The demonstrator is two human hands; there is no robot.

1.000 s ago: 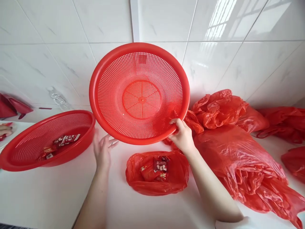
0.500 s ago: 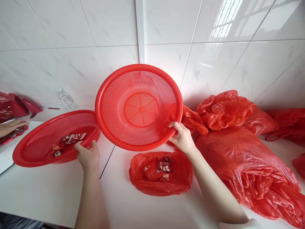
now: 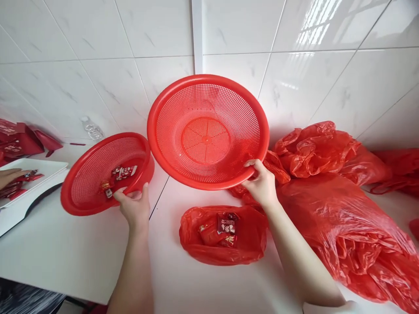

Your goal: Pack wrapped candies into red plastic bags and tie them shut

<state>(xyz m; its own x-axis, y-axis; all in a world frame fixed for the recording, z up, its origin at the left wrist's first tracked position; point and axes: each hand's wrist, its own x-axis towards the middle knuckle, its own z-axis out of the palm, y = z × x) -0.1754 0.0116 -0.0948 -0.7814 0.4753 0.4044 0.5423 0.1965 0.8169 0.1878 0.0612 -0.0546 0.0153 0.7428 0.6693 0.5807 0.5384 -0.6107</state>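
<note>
My left hand (image 3: 134, 205) grips the near right rim of a red plastic colander (image 3: 85, 179), which is tilted and holds a few small wrapped packets (image 3: 123, 172). With thumb over the rim, my right hand (image 3: 261, 181) holds up a second red colander (image 3: 206, 135). This one is larger in view, has nothing in it and tips its inside toward me. The rims of the two colanders meet or overlap near the middle. Below the right colander, an opened red plastic bag (image 3: 222, 257) stands on the white table with several wrapped packets (image 3: 225, 224) inside.
Filled red plastic bags (image 3: 337, 226) lie along the right side against the tiled wall (image 3: 235, 30). At far left, another person's hand (image 3: 9, 176) rests over packets in a white tray (image 3: 55, 168). A clear plastic bottle (image 3: 92, 128) and dark red boxes (image 3: 26, 139) sit behind.
Both colanders have shifted right and slightly up in view. The left one has swung closer in, uncovering the white tray at left. My grip on each is unchanged.
</note>
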